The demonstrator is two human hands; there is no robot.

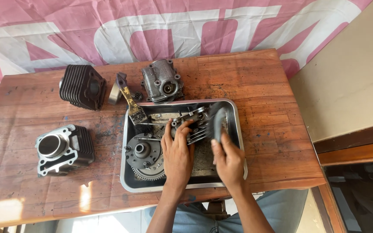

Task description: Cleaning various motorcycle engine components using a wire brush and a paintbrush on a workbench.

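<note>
Two hands work over the metal tray (238,129): left hand (177,151) grips a finned part (193,125), right hand (229,159) a brush (219,123).

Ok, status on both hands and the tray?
Left hand grips engine part in metal tray. Right hand holds brush on it. Round gear assembly lies alongside.

Tray (238,125) sits centre-right on bench (273,86). Clutch gear (143,155) lies in tray's left part. Two cylinders (83,86) stand left; cylinder head (162,81) behind tray.

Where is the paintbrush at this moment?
In the head view, the paintbrush leans over the top-left corner of the metal tray, between the black finned cylinder and the grey cylinder head.
</note>
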